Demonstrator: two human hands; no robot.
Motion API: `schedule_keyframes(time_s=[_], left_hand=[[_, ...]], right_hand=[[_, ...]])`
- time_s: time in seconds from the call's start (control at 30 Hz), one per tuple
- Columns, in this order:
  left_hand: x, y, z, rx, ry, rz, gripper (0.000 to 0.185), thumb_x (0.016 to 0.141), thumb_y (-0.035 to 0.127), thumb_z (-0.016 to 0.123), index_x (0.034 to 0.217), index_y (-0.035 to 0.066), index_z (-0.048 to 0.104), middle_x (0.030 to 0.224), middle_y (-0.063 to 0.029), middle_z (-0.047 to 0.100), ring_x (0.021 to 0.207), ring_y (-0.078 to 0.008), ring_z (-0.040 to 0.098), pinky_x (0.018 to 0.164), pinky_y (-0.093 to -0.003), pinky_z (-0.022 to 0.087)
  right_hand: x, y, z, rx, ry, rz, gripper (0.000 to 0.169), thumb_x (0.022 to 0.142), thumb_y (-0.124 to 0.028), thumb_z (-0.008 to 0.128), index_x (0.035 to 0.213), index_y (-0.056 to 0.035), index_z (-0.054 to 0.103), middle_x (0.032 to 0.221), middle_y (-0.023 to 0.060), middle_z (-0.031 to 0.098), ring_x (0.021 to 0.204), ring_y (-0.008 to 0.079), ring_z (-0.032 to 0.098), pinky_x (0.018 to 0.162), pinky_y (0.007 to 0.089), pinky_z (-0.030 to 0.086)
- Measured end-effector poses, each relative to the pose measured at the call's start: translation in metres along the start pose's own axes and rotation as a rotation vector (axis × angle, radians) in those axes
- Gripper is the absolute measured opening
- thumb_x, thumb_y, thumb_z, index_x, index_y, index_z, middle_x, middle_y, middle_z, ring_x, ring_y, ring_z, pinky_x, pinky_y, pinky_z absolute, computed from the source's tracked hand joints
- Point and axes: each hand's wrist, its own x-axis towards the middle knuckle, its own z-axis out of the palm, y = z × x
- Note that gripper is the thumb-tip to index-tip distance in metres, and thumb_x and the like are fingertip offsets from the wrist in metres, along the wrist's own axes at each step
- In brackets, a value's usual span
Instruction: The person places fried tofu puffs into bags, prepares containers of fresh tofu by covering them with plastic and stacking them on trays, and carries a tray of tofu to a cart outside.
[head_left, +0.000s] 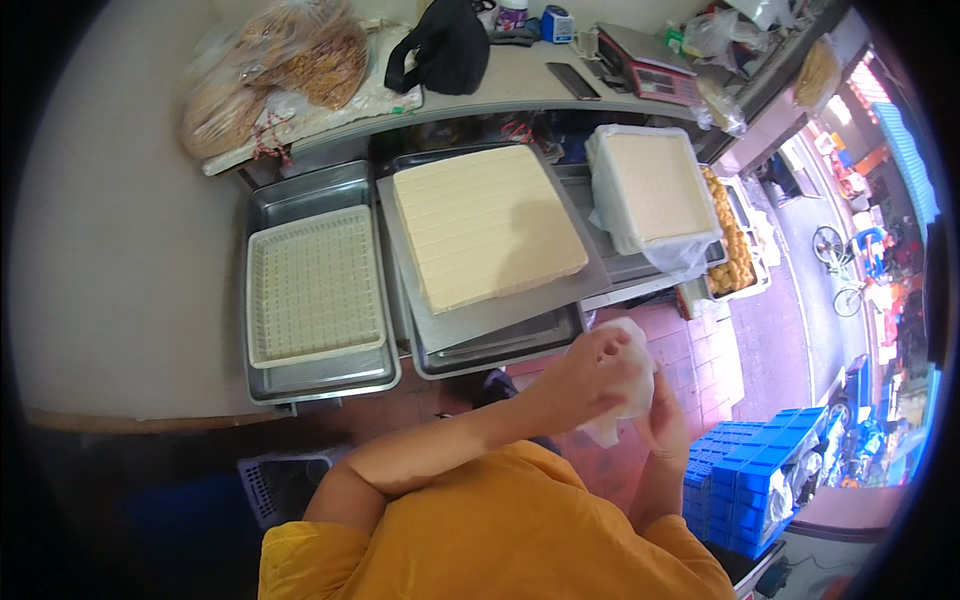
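A crumpled thin white sheet (636, 375), cloth or plastic, is bunched between my two hands. My left hand (589, 379) reaches across to the right and grips it from above. My right hand (664, 424) pinches the sheet's right side; its fingers are partly hidden. Beyond the hands, a large pale slab of what looks like tofu (480, 225), scored with parallel lines, lies on a metal sheet (465, 330). That sheet rests over a steel tray (525, 346). To the left, a white plastic slotted basket (319, 292) sits in another steel tray (322, 386).
A plastic-wrapped white container (660, 187) stands at the right, beside a tray of brown fried puffs (727, 232). A shelf (517, 79) behind holds bagged food (300, 67), a black bag (450, 49), a phone (572, 80) and a scale (652, 67). Blue crates (750, 472) stand at lower right.
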Motion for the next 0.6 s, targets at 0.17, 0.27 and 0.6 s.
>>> schedule_keyframes(time_s=[0.17,0.27,0.6], left_hand=[[0.04,0.016,-0.037,-0.444,0.021,-0.263,0.06,0.081,0.006,0.068,0.133,0.011,0.04,0.134,-0.0064,0.037,0.125,-0.0211,0.037,0.1,-0.0404,0.037],[0.018,-0.011,-0.092,-0.051,0.192,-0.281,0.06,0.084,0.006,0.063,0.138,0.013,0.035,0.134,-0.006,0.04,0.124,-0.0202,0.039,0.102,-0.0396,0.035],[-0.096,-0.197,-0.192,-0.214,1.225,-1.093,0.035,0.093,0.025,0.056,0.123,0.008,0.052,0.112,-0.0025,0.058,0.102,-0.0124,0.051,0.088,-0.0296,0.041]], right_hand=[[0.074,-0.03,0.0,-0.939,0.161,-0.394,0.039,0.086,-0.018,0.055,0.121,-0.001,0.053,0.117,0.0132,0.058,0.112,0.0263,0.053,0.094,0.037,0.041],[0.132,-0.074,-0.016,-1.026,0.5,-0.811,0.027,0.08,-0.012,0.055,0.102,0.0033,0.059,0.101,0.0149,0.061,0.099,0.0292,0.057,0.089,0.0374,0.043],[0.326,0.065,-0.157,-1.757,-0.453,0.354,0.05,0.084,-0.014,0.06,0.13,-0.0017,0.047,0.126,0.0198,0.055,0.117,0.0335,0.052,0.096,0.0411,0.04]])
